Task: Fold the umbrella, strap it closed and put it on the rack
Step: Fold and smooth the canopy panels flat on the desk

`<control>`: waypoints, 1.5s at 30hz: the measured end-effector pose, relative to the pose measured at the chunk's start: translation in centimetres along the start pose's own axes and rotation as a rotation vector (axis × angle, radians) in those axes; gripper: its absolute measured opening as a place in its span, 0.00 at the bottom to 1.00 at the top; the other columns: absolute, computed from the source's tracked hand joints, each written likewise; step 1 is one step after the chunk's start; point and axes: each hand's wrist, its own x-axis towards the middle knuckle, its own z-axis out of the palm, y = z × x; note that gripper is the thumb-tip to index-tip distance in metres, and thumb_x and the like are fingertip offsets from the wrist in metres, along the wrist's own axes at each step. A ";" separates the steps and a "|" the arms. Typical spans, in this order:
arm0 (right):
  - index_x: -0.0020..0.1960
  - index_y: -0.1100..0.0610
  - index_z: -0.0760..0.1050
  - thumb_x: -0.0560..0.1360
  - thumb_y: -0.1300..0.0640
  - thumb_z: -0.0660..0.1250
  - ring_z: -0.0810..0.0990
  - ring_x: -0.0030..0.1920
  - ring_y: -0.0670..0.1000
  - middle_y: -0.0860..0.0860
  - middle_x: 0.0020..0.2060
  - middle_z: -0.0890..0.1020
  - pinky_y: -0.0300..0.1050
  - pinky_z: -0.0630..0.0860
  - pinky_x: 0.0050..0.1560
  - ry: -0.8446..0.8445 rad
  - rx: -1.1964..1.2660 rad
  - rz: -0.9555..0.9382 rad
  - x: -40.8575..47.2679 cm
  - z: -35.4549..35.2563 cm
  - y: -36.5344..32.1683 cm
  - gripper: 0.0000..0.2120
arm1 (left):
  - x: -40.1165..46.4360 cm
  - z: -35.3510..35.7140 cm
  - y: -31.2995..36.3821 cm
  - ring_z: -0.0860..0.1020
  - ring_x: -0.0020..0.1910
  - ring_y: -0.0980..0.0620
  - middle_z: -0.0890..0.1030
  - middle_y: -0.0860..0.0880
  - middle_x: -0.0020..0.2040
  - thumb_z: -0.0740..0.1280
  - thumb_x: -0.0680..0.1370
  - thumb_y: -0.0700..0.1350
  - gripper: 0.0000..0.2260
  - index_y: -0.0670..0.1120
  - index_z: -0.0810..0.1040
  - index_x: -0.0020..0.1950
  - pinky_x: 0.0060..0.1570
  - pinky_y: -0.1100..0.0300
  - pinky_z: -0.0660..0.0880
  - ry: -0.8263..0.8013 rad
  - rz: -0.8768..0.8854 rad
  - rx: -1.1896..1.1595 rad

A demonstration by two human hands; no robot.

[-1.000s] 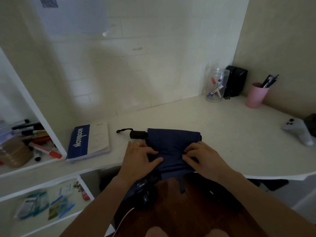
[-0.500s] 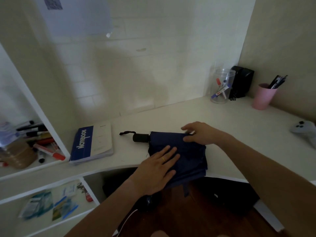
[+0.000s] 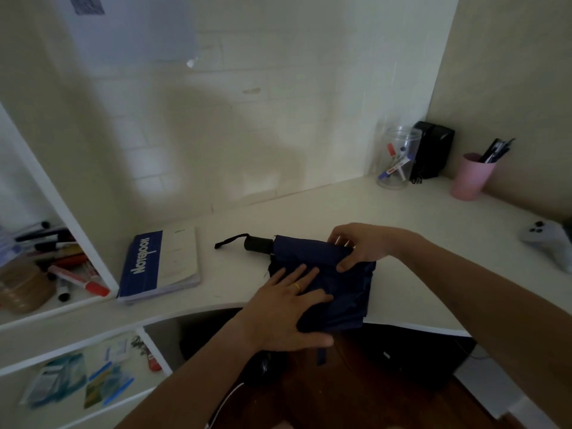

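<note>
**Both hands down, left flat, right curled**

Your left hand [image 3: 286, 308] lies palm-down, fingers straight and slightly spread, pointing up and to the right; there's a thin ring on one finger. The thumb sticks out low toward the right. Your left forearm comes in from the bottom edge, angled up to the right. Your right hand [image 3: 359, 246] sits further out, fingers curled over in a pinching grip, with the thumb tucked underneath pointing left. Your right forearm runs in bare from the lower right corner, crossing up and leftward.
</note>
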 end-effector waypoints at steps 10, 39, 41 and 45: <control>0.68 0.53 0.73 0.71 0.50 0.75 0.77 0.59 0.53 0.52 0.61 0.79 0.48 0.75 0.60 0.159 -0.108 -0.075 0.1 1.3 1.2 0.27 | 1.9 2.4 3.0 0.48 0.82 0.50 0.51 0.50 0.84 0.64 0.74 0.68 0.45 0.52 0.47 0.83 0.79 0.40 0.49 0.143 -0.032 -0.084; 0.76 0.50 0.64 0.75 0.64 0.65 0.77 0.58 0.56 0.54 0.62 0.78 0.48 0.74 0.60 0.548 -0.377 -0.415 -1.8 6.8 5.1 0.31 | 4.5 -2.9 -4.0 0.78 0.61 0.42 0.77 0.44 0.68 0.62 0.81 0.59 0.30 0.48 0.63 0.80 0.58 0.47 0.76 0.116 -0.182 0.197; 0.75 0.47 0.64 0.73 0.66 0.64 0.76 0.59 0.54 0.53 0.62 0.77 0.48 0.73 0.61 0.449 -0.260 -0.383 -2.0 6.1 4.7 0.33 | 4.6 -1.9 -4.2 0.81 0.52 0.42 0.80 0.44 0.61 0.60 0.82 0.58 0.27 0.46 0.66 0.78 0.44 0.47 0.79 0.194 -0.139 0.238; 0.65 0.40 0.72 0.75 0.53 0.69 0.80 0.57 0.47 0.45 0.59 0.82 0.49 0.76 0.61 0.207 0.135 -0.234 -2.3 3.6 3.8 0.19 | 4.4 -0.4 -4.5 0.81 0.36 0.44 0.84 0.43 0.48 0.73 0.76 0.52 0.25 0.42 0.76 0.69 0.26 0.53 0.75 0.346 -0.052 0.390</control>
